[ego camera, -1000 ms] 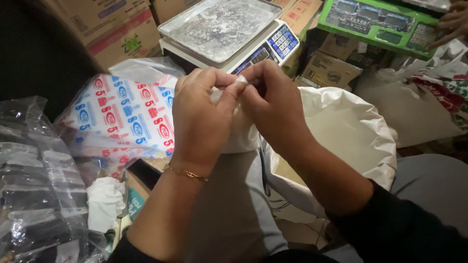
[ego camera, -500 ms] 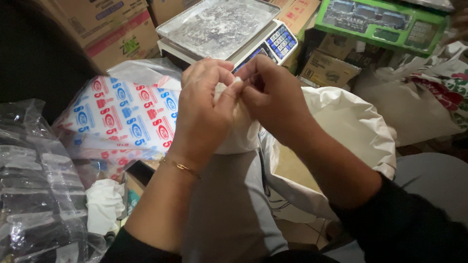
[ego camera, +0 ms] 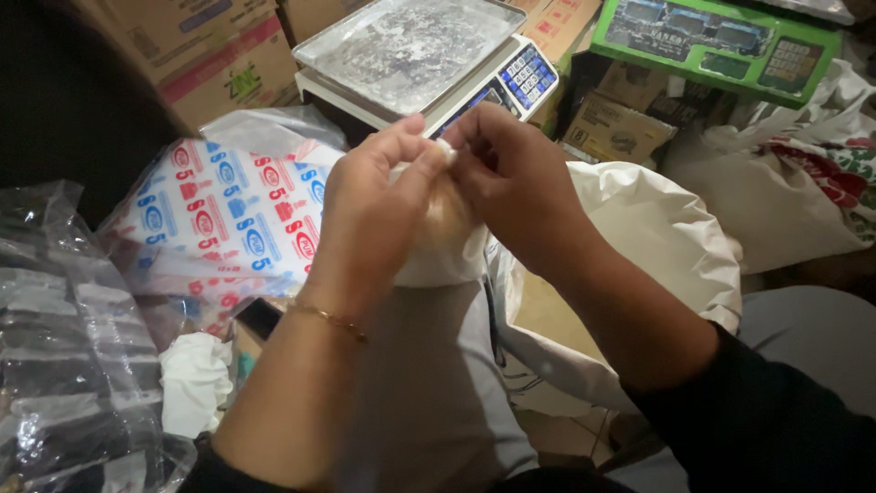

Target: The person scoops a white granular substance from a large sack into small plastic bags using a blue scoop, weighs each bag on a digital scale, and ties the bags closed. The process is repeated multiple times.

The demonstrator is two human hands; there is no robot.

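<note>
A small clear plastic bag filled with pale powder hangs between both hands at the picture's middle. My left hand, with a thin gold bracelet on its wrist, grips the bag's side and neck. My right hand pinches the twisted top of the bag against the left fingers. The bag's neck is mostly hidden by my fingers. Just behind the hands stands a digital scale with a metal pan covered in white dust.
A big open white sack sits to the right below my right arm. A printed red-and-blue plastic pack lies left, clear bags at far left. Cardboard boxes and a green scale line the back.
Both hands stay on the bag and have shifted slightly upward and right, fingers working at its top. The view moved a little.
</note>
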